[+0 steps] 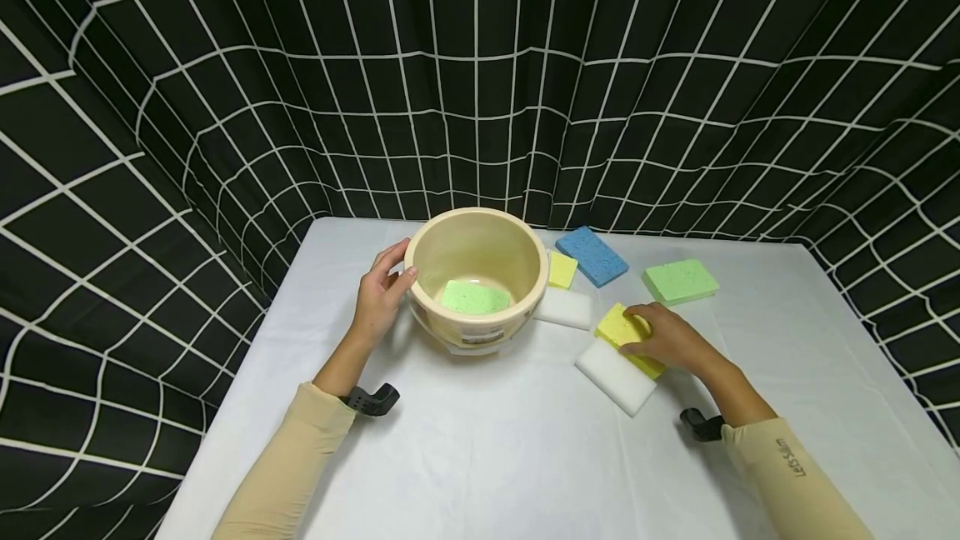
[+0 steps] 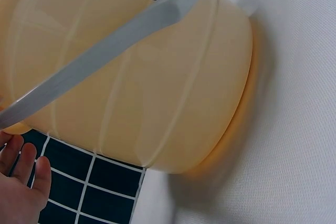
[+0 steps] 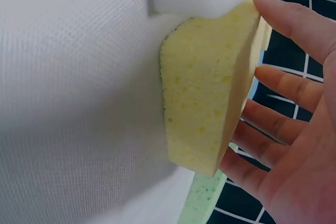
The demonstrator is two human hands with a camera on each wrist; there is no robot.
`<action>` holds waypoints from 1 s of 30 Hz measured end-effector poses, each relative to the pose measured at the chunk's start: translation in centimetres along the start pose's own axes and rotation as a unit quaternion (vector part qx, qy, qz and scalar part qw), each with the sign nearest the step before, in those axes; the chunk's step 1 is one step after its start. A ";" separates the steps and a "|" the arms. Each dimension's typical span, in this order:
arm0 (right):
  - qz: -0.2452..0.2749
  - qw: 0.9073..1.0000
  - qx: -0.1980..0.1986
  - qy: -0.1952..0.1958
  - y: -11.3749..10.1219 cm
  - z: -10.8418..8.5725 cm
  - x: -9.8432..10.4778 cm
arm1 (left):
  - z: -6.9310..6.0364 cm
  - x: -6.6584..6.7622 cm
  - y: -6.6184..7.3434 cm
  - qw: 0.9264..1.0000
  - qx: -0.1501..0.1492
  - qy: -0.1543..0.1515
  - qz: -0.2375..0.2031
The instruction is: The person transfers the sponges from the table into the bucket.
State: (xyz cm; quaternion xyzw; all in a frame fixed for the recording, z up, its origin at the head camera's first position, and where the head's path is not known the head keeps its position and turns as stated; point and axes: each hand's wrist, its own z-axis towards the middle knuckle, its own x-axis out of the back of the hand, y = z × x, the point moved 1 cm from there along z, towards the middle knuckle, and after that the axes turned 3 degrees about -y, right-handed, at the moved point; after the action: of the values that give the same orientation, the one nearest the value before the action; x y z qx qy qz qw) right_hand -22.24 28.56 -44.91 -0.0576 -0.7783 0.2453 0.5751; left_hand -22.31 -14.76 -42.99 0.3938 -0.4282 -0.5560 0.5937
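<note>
Near the bucket [image 1: 480,244], held yellow sponge [image 1: 624,330] part-covered.

a round cream plastic bucket [image 1: 483,248] is standing mouth upward; a yellow rectangular sponge [image 1: 617,325] is being held to its right.

I am wearing a beige left sleeve [image 1: 291,463] towards seven o'clock and a beige right sleeve [image 1: 798,500] towards four o'clock, which is showing dark lettering [image 1: 790,457], "Let's slim". Black, curved devices [image 1: 372,401] are sitting beside both sleeve ends.
</note>
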 end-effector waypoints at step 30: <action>-0.015 0.999 0.009 0.029 -0.2 -0.4 0.9 | 0.0 0.0 0.0 1.000 -0.001 -0.003 -0.002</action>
State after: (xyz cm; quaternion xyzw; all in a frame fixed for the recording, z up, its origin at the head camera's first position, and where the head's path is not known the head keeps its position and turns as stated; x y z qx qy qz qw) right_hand -22.16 28.88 -43.96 -0.0484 -0.7596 0.2419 0.6018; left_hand -22.27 -14.79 -42.97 0.3922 -0.4283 -0.5591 0.5917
